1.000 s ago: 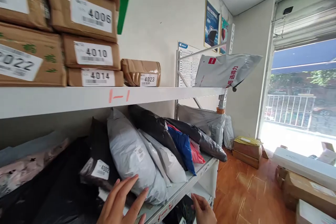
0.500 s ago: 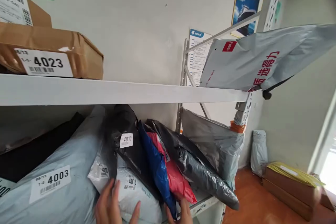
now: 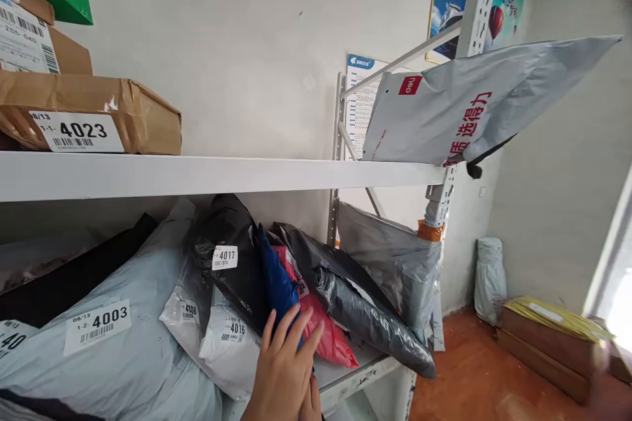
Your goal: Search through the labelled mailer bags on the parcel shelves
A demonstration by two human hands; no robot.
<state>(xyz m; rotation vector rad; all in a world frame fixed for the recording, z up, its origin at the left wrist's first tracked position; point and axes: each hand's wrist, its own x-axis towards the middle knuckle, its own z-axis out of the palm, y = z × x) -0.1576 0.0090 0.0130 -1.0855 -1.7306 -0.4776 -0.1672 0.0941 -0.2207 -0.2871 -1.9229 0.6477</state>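
My left hand [image 3: 284,371] reaches up from the bottom edge, fingers stretched out and laid flat against a blue parcel bag [image 3: 274,283] on the lower shelf. Only a sliver of my right hand [image 3: 313,401] shows just right of it, fingers hidden. The blue bag stands between a black bag labelled 4017 [image 3: 232,263] and a red bag [image 3: 326,335]. A white bag labelled 4016 [image 3: 230,342] lies just left of my left hand. A dark grey bag [image 3: 360,309] leans at the right end.
The upper shelf [image 3: 222,174] holds a brown box labelled 4023 [image 3: 99,115] and a large grey mailer [image 3: 474,105] overhanging its right end. A big pale bag labelled 4003 [image 3: 108,348] fills the lower left. Boxes [image 3: 548,335] sit on the orange floor at the right.
My left hand has moved right from the white 4016 bag onto the blue bag. My right hand has dropped almost out of view. The view shifted slightly.
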